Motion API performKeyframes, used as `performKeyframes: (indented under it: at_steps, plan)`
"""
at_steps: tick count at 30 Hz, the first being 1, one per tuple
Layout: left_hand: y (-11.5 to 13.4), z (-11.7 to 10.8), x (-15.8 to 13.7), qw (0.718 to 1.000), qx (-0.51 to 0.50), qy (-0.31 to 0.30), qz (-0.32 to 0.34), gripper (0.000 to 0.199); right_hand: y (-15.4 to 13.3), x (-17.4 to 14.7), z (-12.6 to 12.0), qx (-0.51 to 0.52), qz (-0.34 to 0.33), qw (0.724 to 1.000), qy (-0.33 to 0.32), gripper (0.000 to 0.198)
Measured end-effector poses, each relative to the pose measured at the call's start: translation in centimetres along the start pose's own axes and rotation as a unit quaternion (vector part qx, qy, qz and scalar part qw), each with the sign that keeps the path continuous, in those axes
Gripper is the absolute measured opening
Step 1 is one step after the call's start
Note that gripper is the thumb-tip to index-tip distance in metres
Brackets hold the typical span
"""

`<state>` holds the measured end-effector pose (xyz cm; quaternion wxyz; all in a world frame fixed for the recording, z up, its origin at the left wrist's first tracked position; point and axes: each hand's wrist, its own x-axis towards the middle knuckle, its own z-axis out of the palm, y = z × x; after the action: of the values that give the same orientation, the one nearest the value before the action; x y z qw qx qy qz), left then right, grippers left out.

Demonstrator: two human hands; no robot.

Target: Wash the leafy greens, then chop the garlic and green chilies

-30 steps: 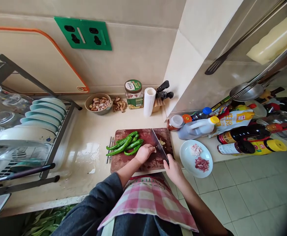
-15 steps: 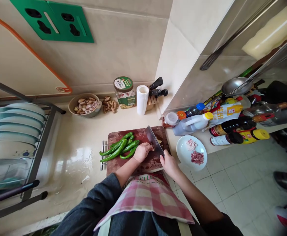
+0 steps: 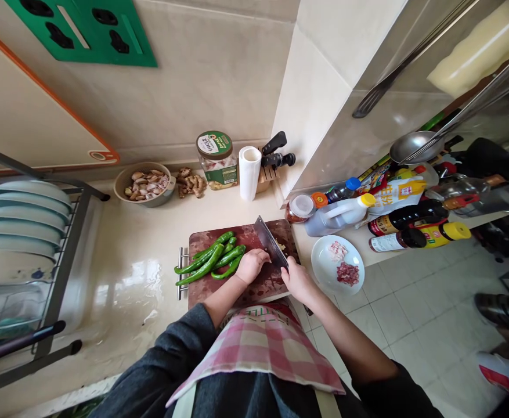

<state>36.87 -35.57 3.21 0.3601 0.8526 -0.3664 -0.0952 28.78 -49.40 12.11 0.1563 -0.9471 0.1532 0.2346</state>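
My right hand (image 3: pixel 299 280) grips the handle of a cleaver (image 3: pixel 270 242), whose broad blade points away from me over the brown cutting board (image 3: pixel 237 294). Just left of the blade, my left hand (image 3: pixel 254 265) rests on the board with its fingers curled together; whatever lies under the fingertips is hidden. Small pale yellowish bits (image 3: pixel 282 246) lie on the board at the blade's right side. Several long green peppers (image 3: pixel 206 265) are heaped on the left half of the board, beside my left hand.
A plate (image 3: pixel 326 276) with chopped meat stands at the right. Behind the board are a bowl of garlic (image 3: pixel 143 184), ginger (image 3: pixel 191 183), a tub (image 3: pixel 217 159), a white roll (image 3: pixel 249 174) and a knife block (image 3: pixel 266 180). Bottles (image 3: pixel 339 216) line the right; a dish rack (image 3: pixel 69 255) stands left.
The whole view has shifted slightly, so things appear a little further left and up. The cleaver and both hands keep nearly the same places over the board.
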Motion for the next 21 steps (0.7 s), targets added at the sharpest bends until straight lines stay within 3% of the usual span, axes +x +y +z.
performKeyframes:
  at_steps: [6,12,17,21]
  plan:
    - [0.0,0.0,0.1,1.0,-0.006,0.008,-0.005,0.013,0.0,0.0,1.9,0.031,0.035,0.998,0.032,0.015]
    - [1.2,-1.4,-0.5,0.998,-0.055,0.025,-0.012,0.013,0.7,-0.4,2.0,0.071,-0.012,0.996,0.052,0.015]
    - [1.5,-1.9,-1.6,0.995,-0.067,0.045,-0.059,0.035,0.9,-0.7,1.7,0.076,-0.016,0.995,0.064,0.012]
    - [1.8,-1.2,-1.8,0.988,-0.095,0.06,-0.104,0.032,1.2,-0.5,2.1,0.076,-0.018,0.995,0.062,0.012]
